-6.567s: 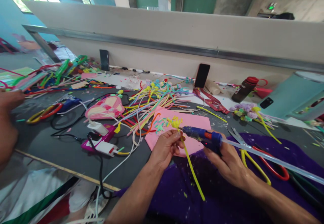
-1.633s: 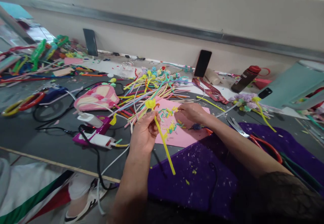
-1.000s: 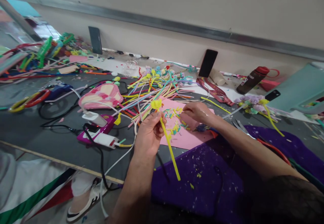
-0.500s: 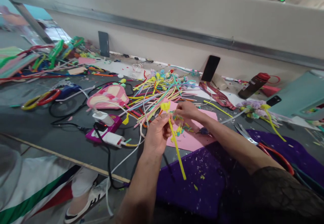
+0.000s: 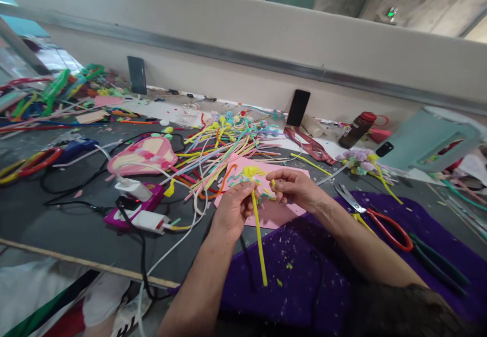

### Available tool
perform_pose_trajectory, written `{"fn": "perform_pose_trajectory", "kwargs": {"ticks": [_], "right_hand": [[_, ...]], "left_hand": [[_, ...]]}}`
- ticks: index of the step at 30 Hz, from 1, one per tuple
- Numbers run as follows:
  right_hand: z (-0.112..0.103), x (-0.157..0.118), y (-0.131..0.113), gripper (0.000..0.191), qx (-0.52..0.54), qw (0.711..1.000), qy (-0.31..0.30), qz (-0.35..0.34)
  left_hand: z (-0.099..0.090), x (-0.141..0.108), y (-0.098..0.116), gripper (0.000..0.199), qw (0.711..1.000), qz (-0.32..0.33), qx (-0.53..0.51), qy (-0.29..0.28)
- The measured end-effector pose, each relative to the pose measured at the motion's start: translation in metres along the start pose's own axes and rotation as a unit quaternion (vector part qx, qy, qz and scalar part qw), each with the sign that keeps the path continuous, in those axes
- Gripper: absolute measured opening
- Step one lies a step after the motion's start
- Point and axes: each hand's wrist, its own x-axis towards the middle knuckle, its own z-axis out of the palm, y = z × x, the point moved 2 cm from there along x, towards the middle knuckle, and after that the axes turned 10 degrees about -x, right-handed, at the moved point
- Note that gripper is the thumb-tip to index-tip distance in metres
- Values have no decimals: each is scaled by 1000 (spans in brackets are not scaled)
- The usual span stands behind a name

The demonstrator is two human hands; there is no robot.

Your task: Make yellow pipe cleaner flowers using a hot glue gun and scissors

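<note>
My left hand (image 5: 236, 206) pinches a yellow pipe-cleaner flower, its yellow head (image 5: 250, 171) above the fingers and its stem (image 5: 260, 248) hanging down below them. Close by on the right, my right hand (image 5: 291, 189) holds a small yellow pipe-cleaner piece (image 5: 273, 183) between thumb and fingertips. Both hands are over a pink sheet (image 5: 272, 219) strewn with short yellow and teal bits. Under my forearms lies a purple cloth (image 5: 283, 271) with scattered scraps.
Bundled pipe cleaners (image 5: 232, 149) lie behind the sheet. At left are a pink power strip (image 5: 152, 200) with cables and red-yellow-handled scissors (image 5: 41, 162). Red-handled scissors (image 5: 388, 228) rest at right. A phone (image 5: 299, 107) and a bottle (image 5: 355, 131) stand at the back.
My right hand has come back from over the pink sheet toward the flower, now with a small yellow piece in its fingertips. The left hand still holds the flower. The view has shifted right.
</note>
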Motion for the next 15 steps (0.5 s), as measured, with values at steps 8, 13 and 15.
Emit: {"fn": "perform_pose_trajectory", "kwargs": {"ticks": [8,13,15], "right_hand": [[-4,-3,6,16,41,999,15,-1],[-1,-4,4,17,-35,998,48,-28],[0,-6,1,18,-81,993,74,-48]], "left_hand": [[4,0,-7,19,999,-27,35,30],[6,0,-11,20,997,-9,70,20],[7,-1,-12,21,997,-14,81,14]]}}
